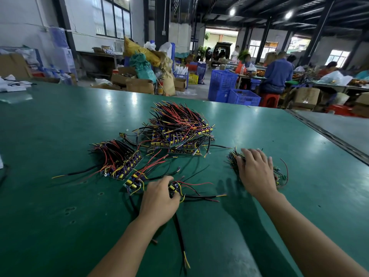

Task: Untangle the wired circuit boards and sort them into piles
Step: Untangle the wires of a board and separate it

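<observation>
Head view has my left grip [159,198] curled round one wired board [174,189] low on the green worktop [60,216], fingers and thumb pinching it while its red, black and yellow leads fan out to the right; my right grip [256,172] lies flat, fingers straight and spread, on the small pile [232,159] at the right, pressing it and holding nothing.

The boards sit in four places: the big heap [179,128] at centre back, its wires bristling and crossed; the tidy stack [119,158] to the left, boards lined edge to edge; a loose board [132,181] just beside my left knuckles; the small pile under my right palm.

I judge this to be the pulling-free step; one board is in hand, and its leads must come clear before it goes to a pile; most of the sorting lies ahead, since the heap is by far the largest lot.

The next move calls for a slow lift, watching whether the leads drag the loose board or catch the long black wire [180,234] that runs back by my forearm; I cannot tell whether that wire belongs to the held board; nor can I tell which pile suits it, as my fingers hide most of it; the right grip should pin its pile so nothing is dragged along.
</observation>
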The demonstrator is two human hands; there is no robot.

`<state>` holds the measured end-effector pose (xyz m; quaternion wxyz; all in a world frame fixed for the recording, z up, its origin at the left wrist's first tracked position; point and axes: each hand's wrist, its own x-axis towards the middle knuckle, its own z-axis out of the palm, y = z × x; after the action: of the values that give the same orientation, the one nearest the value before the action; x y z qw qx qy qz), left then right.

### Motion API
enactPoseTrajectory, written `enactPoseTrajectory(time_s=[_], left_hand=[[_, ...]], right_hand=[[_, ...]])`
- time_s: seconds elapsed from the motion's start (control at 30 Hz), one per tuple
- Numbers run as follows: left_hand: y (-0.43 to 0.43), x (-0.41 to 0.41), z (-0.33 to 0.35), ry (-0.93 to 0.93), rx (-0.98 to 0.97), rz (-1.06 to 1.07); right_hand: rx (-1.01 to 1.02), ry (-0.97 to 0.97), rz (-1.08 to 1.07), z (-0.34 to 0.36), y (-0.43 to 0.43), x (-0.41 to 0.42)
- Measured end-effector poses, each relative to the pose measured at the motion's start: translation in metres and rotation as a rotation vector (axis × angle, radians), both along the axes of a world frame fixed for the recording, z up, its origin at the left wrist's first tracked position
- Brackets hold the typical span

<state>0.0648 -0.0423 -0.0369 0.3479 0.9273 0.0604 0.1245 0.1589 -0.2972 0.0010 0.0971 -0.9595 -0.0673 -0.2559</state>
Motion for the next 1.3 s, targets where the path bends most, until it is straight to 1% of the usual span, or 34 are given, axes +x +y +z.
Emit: enactPoseTrajectory(time_s=[0.03, 0.07, 0.1, 0.17, 0.23, 0.3, 0.37, 0.4, 0.47, 0.53, 0.57, 0.6, 0.7, 0.73, 0.77, 0.8, 0.83, 0.9, 0.93, 0.97, 1.07, 1.17, 1.3], left_hand=[[0.000, 0.000, 0.000, -0.001, -0.010, -0.016], [0.001, 0.001, 0.000, -0.009, -0.025, -0.022], [0.001, 0.002, -0.001, -0.020, -0.047, -0.019], [0.001, 0.004, -0.001, -0.040, -0.108, -0.003], [0.000, 0.004, -0.001, -0.069, -0.146, 0.011], [-0.002, 0.004, 0.000, -0.111, -0.164, 0.025], [-0.004, 0.005, 0.001, -0.135, -0.239, 0.054], [-0.006, 0.006, 0.003, -0.138, -0.317, 0.075], [-0.008, 0.007, 0.008, -0.131, -0.533, 0.116], [-0.011, 0.007, 0.014, -0.137, -0.798, 0.143], [-0.013, 0.006, 0.016, -0.142, -0.912, 0.139], [-0.015, 0.006, 0.018, -0.144, -1.009, 0.123], [-0.020, 0.002, 0.025, -0.130, -1.247, 0.047], [-0.021, 0.000, 0.027, -0.113, -1.311, 0.014], [-0.023, -0.001, 0.028, -0.090, -1.365, -0.019], [-0.024, -0.002, 0.029, -0.063, -1.407, -0.052], [-0.026, -0.004, 0.030, -0.037, -1.434, -0.086], [-0.030, -0.007, 0.029, 0.007, -1.427, -0.153], [-0.032, -0.008, 0.028, 0.028, -1.405, -0.184], [-0.034, -0.009, 0.027, 0.046, -1.383, -0.213], [-0.039, -0.009, 0.025, 0.068, -1.356, -0.256], [-0.039, -0.007, 0.023, 0.036, -1.359, -0.288], [-0.040, -0.007, 0.017, 0.001, -1.264, -0.285]], right_hand=[[0.081, -0.116, 0.081, 0.001, 0.009, -0.007], [0.163, -0.173, 0.142, 0.000, 0.019, -0.014], [0.241, -0.147, 0.178, 0.000, 0.028, -0.022], [0.386, -0.015, 0.199, -0.001, 0.047, -0.039], [0.486, 0.049, 0.205, -0.006, 0.062, -0.056], [0.577, 0.081, 0.292, -0.010, 0.070, -0.068], [0.630, 0.102, 0.418, -0.013, 0.069, -0.076], [0.649, 0.136, 0.477, -0.014, 0.067, -0.079], [0.673, 0.251, 0.566, -0.017, 0.061, -0.084], [0.697, 0.360, 0.591, -0.021, 0.058, -0.084], [0.686, 0.384, 0.584, -0.023, 0.057, -0.082], [0.644, 0.387, 0.568, -0.025, 0.057, -0.079], [0.407, 0.397, 0.494, -0.027, 0.060, -0.074], [0.380, 0.417, 0.477, -0.027, 0.062, -0.075], [0.421, 0.440, 0.471, -0.028, 0.063, -0.075], [0.536, 0.478, 0.468, -0.026, 0.064, -0.076], [0.710, 0.526, 0.476, -0.026, 0.066, -0.076], [1.061, 0.627, 0.489, -0.024, 0.068, -0.076], [1.171, 0.659, 0.489, -0.024, 0.069, -0.077], [1.229, 0.676, 0.494, -0.025, 0.069, -0.077], [1.311, 0.717, 0.538, -0.026, 0.069, -0.078], [1.356, 0.736, 0.573, -0.025, 0.067, -0.077], [1.379, 0.751, 0.606, -0.024, 0.067, -0.076]])
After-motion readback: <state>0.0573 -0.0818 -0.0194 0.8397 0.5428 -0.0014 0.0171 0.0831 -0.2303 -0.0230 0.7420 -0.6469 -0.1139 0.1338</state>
